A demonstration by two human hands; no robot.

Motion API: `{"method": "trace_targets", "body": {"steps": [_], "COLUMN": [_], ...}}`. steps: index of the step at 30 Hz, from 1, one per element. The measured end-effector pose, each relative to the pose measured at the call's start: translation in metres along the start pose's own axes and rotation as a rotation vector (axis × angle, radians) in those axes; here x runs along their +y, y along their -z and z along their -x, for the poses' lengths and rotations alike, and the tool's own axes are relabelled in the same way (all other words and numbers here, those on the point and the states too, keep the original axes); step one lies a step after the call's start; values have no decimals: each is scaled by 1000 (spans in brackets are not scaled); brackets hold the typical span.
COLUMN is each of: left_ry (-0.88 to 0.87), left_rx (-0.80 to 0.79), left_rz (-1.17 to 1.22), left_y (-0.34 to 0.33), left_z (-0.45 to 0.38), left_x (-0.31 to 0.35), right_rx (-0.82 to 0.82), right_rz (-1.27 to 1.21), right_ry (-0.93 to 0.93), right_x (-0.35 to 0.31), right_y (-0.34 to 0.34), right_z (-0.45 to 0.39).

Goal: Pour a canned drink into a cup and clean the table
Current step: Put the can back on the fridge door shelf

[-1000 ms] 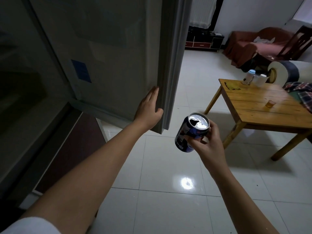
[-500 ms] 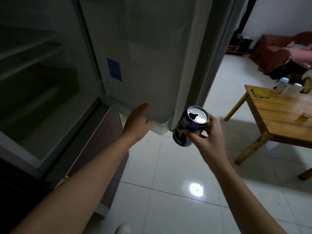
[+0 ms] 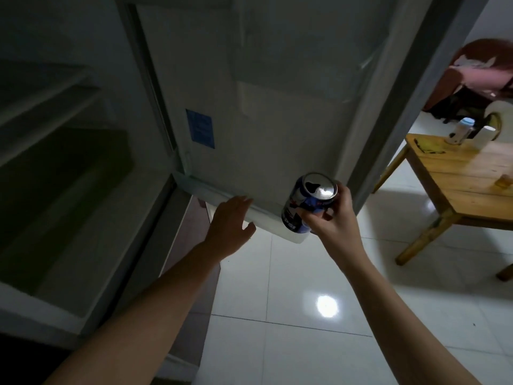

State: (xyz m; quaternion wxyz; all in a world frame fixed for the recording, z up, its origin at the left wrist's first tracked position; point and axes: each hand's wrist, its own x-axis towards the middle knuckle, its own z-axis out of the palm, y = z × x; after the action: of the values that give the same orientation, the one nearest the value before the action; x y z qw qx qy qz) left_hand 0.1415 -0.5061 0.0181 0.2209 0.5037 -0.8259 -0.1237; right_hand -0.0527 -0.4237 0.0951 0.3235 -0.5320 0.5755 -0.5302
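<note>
Fingers of the right hand make a grip clamped round a blue can, held tilted in the air with its shiny top up, over the white tiled floor. The left hand, fingers straight and holding nothing, reaches toward the lower edge of the open fridge door, which stands just behind the can (a blue sticker shows on it). Dark fridge shelves lie left. Right, well apart, a wooden surface carries a small bottle, a white cup and a small amber thing
</note>
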Motion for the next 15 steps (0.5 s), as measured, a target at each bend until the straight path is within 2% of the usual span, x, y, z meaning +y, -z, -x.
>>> {"method": "trace_targets", "body": {"steps": [4,9,15], "left_ry": [-34,-101,-137], "left_rx": [-28,82,137], "left_rz": [-77,-73,-41], "left_y": [-8,-17,-19], "left_z": [-12,-21,-26], "left_x": [-17,-33,-39], "right_rx": [62,111,87], "right_rz": [-1,38,111], "right_ry": [-26,-67,-66], "right_x": [3,8,24], "right_y": [-19,-36,-46], "right_z": [-15,-35,-54]}}
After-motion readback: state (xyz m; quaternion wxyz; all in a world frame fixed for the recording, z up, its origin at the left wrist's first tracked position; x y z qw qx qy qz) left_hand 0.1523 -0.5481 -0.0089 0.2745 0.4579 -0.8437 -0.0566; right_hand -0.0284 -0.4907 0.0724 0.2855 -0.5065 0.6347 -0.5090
